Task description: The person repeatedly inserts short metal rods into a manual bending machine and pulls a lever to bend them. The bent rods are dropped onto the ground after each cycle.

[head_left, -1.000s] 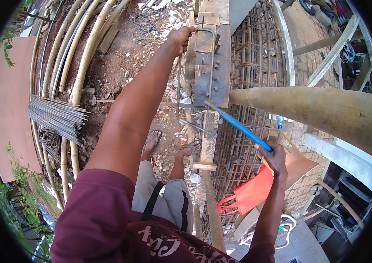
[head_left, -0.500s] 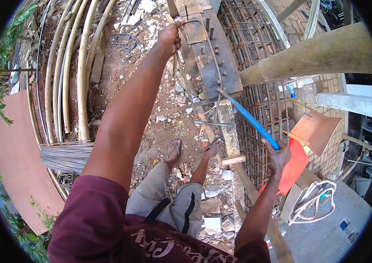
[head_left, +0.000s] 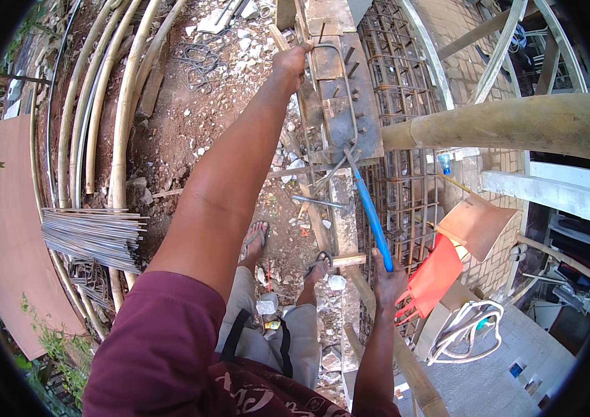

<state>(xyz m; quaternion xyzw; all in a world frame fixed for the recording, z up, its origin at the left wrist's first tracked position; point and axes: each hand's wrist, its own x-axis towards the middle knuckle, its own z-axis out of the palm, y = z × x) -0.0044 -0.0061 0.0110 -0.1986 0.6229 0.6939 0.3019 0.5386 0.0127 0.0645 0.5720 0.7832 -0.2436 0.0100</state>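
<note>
My left hand [head_left: 289, 68] is closed on a steel rebar [head_left: 354, 115] near its bent top end. The rebar lies along a bending board [head_left: 368, 126] with upright steel pegs [head_left: 350, 54]; its lower part angles down-left. My right hand [head_left: 389, 279] grips the lower end of a long bending lever [head_left: 369, 201] with a blue handle, whose metal tip meets the rebar at the board's lower edge. A short metal bar [head_left: 319, 202] lies crosswise below the board.
Bamboo poles [head_left: 122, 146] and a bundle of rods [head_left: 90, 236] lie left on rubble. Rebar cages [head_left: 399, 83] run right of the board, under a thick bamboo post [head_left: 493, 121]. An orange-red bag [head_left: 432, 274], coiled hose [head_left: 465, 333] and stones [head_left: 267, 304] sit lower down.
My right hand has swung the lever handle leftward and down, so it now stands steeper. The rebar's lower part is more bent toward the left. My left hand still grips the upper end.
</note>
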